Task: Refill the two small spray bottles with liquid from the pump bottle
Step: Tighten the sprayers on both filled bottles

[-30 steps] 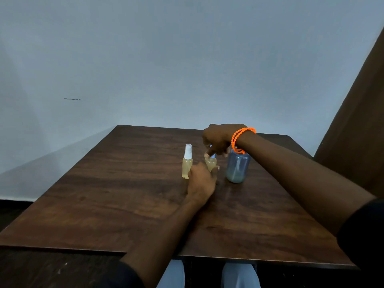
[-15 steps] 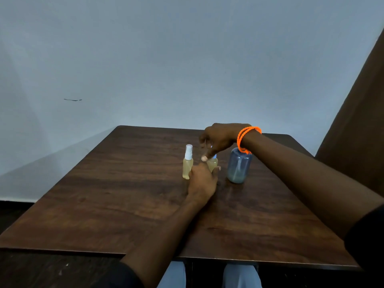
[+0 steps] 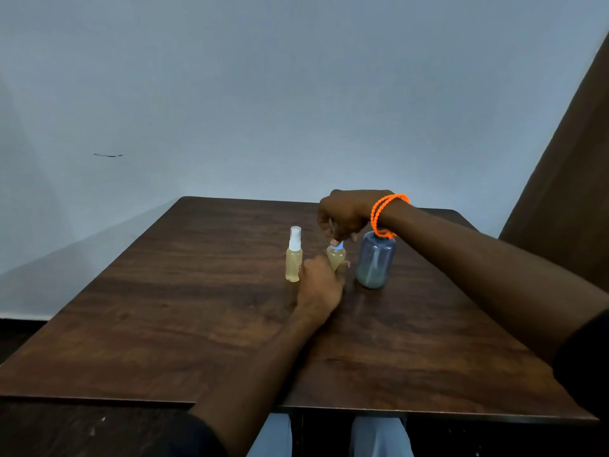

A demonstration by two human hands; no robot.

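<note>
On the table [image 3: 164,324], left hand [image 3: 321,286] steadies amber spray bottle [image 3: 335,257]; right hand [image 3: 346,214] pinches its cap

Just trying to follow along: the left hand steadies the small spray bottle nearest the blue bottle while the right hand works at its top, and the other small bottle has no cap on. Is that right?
Not quite. In the head view the other small spray bottle does have its white spray cap on. The rest holds: the left hand steadies the small bottle beside the blue bottle, and the right hand works at its top.
</note>
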